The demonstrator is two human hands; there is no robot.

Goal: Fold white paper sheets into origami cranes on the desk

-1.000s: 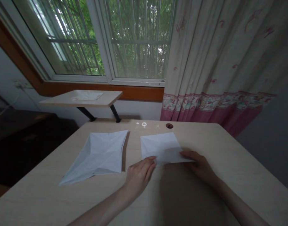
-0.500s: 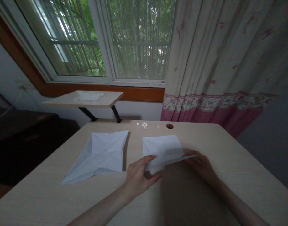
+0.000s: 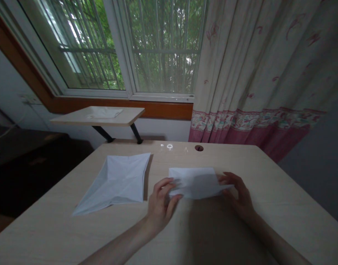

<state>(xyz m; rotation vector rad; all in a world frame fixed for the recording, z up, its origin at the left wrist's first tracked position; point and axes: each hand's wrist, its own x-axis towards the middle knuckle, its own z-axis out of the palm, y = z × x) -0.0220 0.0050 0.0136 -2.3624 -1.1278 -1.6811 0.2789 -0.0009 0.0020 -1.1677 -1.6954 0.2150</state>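
Note:
A white sheet of paper (image 3: 195, 181), partly folded, lies on the desk between my hands. My left hand (image 3: 162, 202) grips its left edge, fingers on top and thumb at the near side. My right hand (image 3: 239, 193) pinches a pointed flap at the paper's right end, thumb below and fingers curled behind. Part of the flap sits behind the right fingers. To the left rests a larger folded white paper (image 3: 124, 180), creased from its middle, with a long corner pointing toward the near left; neither hand touches it.
The pale wooden desk (image 3: 146, 232) has a round cable hole (image 3: 199, 148) near its back edge. A small raised shelf (image 3: 130, 115) at the back left bears a crumpled white sheet (image 3: 105, 112). Behind stand a barred window (image 3: 163, 51) and a curtain (image 3: 257, 73).
The near flap of the paper has come down lower, and the paper's far edge has shifted toward me. My left thumb has closed in on the near edge; the larger paper has stayed put.

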